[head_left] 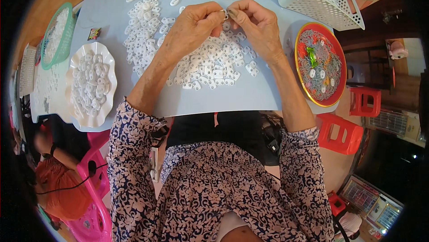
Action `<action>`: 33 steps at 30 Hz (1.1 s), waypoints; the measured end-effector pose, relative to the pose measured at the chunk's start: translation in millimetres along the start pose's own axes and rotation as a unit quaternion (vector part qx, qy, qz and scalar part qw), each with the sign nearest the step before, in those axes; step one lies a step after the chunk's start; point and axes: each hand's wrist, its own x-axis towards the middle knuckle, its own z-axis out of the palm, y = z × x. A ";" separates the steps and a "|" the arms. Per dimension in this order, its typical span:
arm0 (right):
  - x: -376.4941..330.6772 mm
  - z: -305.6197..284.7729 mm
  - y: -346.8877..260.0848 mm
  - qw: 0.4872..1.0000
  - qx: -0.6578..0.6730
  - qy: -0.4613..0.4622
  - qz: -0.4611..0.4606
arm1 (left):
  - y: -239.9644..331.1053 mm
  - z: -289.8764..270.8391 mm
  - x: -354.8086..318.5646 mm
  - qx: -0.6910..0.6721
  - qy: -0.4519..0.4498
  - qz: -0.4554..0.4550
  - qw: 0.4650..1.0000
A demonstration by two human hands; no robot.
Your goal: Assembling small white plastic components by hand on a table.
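My left hand (199, 20) and my right hand (258, 22) meet over the table, fingertips pinched together on a small white plastic piece (225, 14). Its full shape is partly covered by the fingers. Below the hands a loose pile of white oval plastic pieces with holes (203, 67) spreads over the light blue table (196, 101). More of the same kind form a heap (142, 36) left of my left forearm. To the right of my right forearm stands a red bowl with a gold rim (341, 70), holding many small grey pieces and a few white ones.
On the left are a wavy-edged white dish (114, 83) of white pieces, a wrapped candy (94, 33) and a green basket (67, 40). A white perforated basket (313, 7) stands far right. Red stools (342, 133) are beside the table; a person in orange (67, 188) sits at lower left.
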 end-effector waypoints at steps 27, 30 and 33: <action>-0.1 -1.6 0.7 0.996 0.069 0.013 0.046 | 1.2 2.9 -1.4 -0.028 0.000 -0.020 0.999; 0.5 -2.1 0.7 0.997 0.060 0.018 0.042 | -0.3 3.2 -0.5 -0.013 -0.004 -0.005 1.000; 3.4 -3.6 -0.2 0.999 0.032 0.015 0.026 | -2.2 4.3 1.2 0.013 0.001 0.017 1.000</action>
